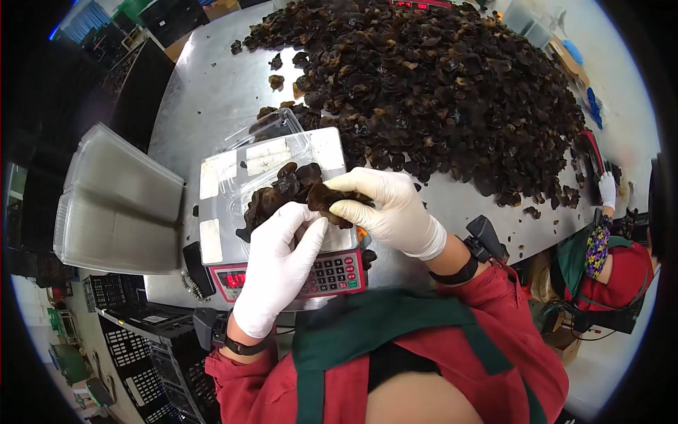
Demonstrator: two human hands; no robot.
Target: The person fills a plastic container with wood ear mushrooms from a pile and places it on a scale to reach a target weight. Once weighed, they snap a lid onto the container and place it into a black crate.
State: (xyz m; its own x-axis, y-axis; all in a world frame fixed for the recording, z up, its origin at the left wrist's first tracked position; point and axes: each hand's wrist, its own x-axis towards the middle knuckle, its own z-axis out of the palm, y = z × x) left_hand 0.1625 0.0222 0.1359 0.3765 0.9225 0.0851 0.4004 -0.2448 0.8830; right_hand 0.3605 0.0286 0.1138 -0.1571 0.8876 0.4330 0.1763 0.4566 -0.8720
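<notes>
Both my hands wear white gloves and meet above a digital scale (328, 145) with a red-rimmed keypad and a lit red display. My right hand (388, 208) pinches a dark wood ear mushroom (326, 199) between thumb and fingers. The thumb and fingertips of my left hand (275, 265) close on the lower left edge of the same piece. Just behind the left hand, more wood ears (265, 203) lie in a clear plastic tray on the scale. My left hand hides part of the display.
A large heap of wood ears (438, 92) covers the back and right of the metal table (183, 106). Stacked clear trays (120, 205) stand left of the scale. Black crates (134, 353) sit below. At right, a co-worker's gloved hand (607, 189) is near a red-edged object.
</notes>
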